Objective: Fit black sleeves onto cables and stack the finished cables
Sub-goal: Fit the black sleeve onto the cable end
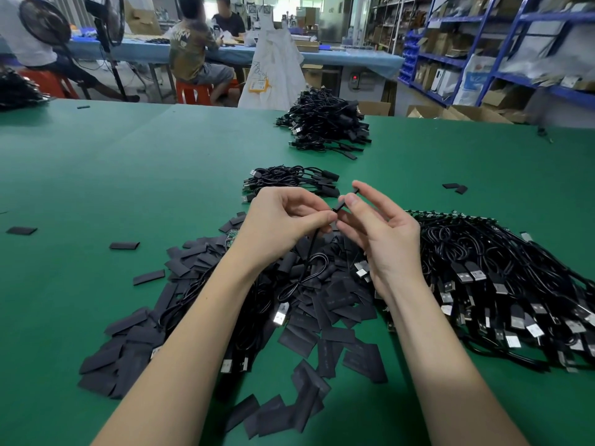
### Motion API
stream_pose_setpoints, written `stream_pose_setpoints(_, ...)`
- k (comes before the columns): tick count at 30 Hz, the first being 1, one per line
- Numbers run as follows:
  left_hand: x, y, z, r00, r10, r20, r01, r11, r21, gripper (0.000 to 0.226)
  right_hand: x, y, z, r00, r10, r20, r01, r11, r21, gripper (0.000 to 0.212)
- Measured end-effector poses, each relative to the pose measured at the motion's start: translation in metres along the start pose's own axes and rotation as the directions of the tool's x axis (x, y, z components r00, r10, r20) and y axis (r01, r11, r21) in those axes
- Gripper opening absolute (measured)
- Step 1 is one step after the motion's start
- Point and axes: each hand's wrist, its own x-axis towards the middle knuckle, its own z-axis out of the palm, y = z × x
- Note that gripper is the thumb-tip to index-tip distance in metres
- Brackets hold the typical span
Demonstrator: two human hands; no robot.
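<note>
My left hand (283, 220) pinches one end of a thin black cable (306, 268), which hangs down in a loop to a silver USB plug (279, 316). My right hand (380, 226) pinches a flat black sleeve (346, 201) between thumb and index finger, right at the cable's end. Whether the sleeve is over the cable tip I cannot tell. Below both hands lies a heap of loose black sleeves (322, 317). To the right spreads a bundle of bare cables (499, 278). A small stack of sleeved cables (289, 180) lies just beyond my hands.
The green table (128, 175) bears a larger cable pile (325, 123) at the back and stray sleeves (125, 245) to the left. Another pair of sleeves (455, 188) lies at the right. People sit at a blue bench behind; blue shelving (483, 53) stands at the right.
</note>
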Motion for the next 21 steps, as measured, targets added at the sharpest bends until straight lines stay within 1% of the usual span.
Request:
stream_pose_setpoints(7, 0.0003, 0.0006, 0.0005, 1.000, -0.010, 0.000, 0.010, 1.000, 0.014, 0.007, 0.0007, 0.0027, 0.0005, 1.000, 0.009, -0.006, -0.009, 0.999, 0.032, 0.019)
stream_pose_setpoints(13, 0.0003, 0.0010, 0.0022, 0.999, -0.027, 0.018, 0.027, 1.000, -0.006, 0.010, 0.0020, 0.0022, -0.0003, 0.999, 0.017, -0.040, -0.015, 0.998, 0.058, 0.018)
stream_pose_setpoints(21, 0.0010, -0.0009, 0.0002, 0.999, -0.040, 0.015, 0.040, 0.999, 0.009, 0.009, 0.0023, 0.0051, 0.0002, 1.000, 0.015, -0.025, -0.014, 0.999, 0.046, 0.020)
